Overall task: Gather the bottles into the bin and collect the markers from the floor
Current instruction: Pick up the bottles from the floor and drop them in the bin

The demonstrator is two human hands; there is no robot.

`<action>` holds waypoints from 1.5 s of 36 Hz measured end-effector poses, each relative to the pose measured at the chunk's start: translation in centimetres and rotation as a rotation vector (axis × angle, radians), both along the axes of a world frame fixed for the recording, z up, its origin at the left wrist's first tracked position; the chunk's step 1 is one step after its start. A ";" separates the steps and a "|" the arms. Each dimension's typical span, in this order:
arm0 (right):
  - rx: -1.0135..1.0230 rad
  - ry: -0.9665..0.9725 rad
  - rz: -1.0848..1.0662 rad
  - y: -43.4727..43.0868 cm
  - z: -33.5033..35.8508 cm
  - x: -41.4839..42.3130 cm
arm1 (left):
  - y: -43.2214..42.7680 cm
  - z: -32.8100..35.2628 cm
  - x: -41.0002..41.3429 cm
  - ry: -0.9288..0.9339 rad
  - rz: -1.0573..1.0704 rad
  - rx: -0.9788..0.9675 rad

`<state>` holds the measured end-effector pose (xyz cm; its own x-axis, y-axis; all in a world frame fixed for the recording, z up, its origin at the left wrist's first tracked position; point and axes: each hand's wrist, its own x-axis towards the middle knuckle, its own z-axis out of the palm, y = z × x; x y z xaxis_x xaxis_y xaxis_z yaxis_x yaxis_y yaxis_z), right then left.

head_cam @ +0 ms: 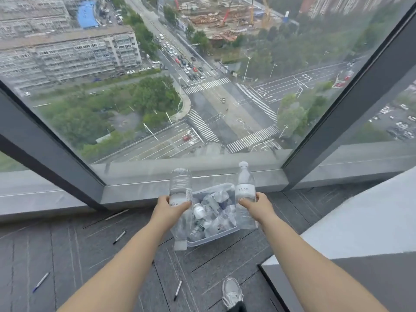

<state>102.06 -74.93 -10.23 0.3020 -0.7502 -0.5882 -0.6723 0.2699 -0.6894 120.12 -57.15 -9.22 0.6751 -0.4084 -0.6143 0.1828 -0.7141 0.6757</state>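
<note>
A clear plastic bin [212, 240] stands on the grey floor by the window, with several empty water bottles inside. My left hand [171, 208] grips a clear bottle [180, 183] upside down, its white cap hanging over the bin's near left corner. My right hand [255, 204] holds a second bottle [245, 183] upright, with its white cap on top, above the bin's right side. Several markers lie on the floor: one left of the bin [119, 237], one at far left [41, 282], one near my foot [177, 290] and one by the window sill [117, 214].
A floor-to-ceiling window with dark frames [56, 158] and a low grey sill [202, 190] rises right behind the bin. A white desk top [360, 224] juts in from the right. My grey shoe [231, 293] stands at the bottom.
</note>
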 end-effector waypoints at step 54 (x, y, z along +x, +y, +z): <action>0.347 0.310 0.134 -9.2 -14.1 -2.8 | -8.6 -9.6 2.1 -0.131 -0.247 0.320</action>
<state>99.24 -84.17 -24.36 0.1533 -0.4600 -0.8746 -0.8766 0.3453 -0.3352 122.25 -65.78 -18.86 0.6615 -0.3708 -0.6518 -0.0931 -0.9031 0.4193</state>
